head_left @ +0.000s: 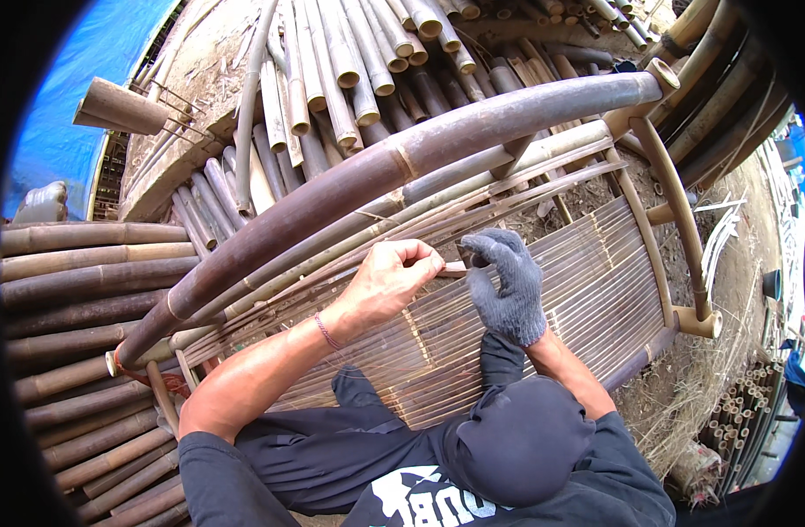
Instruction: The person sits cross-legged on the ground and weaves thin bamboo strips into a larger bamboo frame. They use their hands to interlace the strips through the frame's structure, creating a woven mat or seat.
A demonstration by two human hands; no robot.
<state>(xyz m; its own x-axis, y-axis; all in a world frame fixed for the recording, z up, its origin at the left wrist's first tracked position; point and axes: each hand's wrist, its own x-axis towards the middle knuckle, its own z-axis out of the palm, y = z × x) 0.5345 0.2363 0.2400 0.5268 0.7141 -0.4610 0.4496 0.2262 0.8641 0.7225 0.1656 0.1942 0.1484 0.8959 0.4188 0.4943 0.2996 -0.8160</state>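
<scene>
My bare left hand [392,279], with a thin cord bracelet at the wrist, pinches the end of a short, narrow bamboo strip [453,270]. The strip spans the gap to my right hand [509,290], which wears a grey knit glove. Its gloved fingers curl around the strip's other end; whether they grip it or something else is hidden. Both hands hover over a slatted bamboo bench seat [587,281], made of many thin parallel slats with light ties across them. A thick, dark, curved bamboo pole [332,198] forms the bench's far rail, beyond my hands.
Cut bamboo poles [332,70] are piled behind the bench, and more long poles [86,303] lie stacked at the left. The bench's end frame [675,202] rises at the right. A short bamboo piece with prongs [126,107] stands at the upper left, near a blue sheet [60,114].
</scene>
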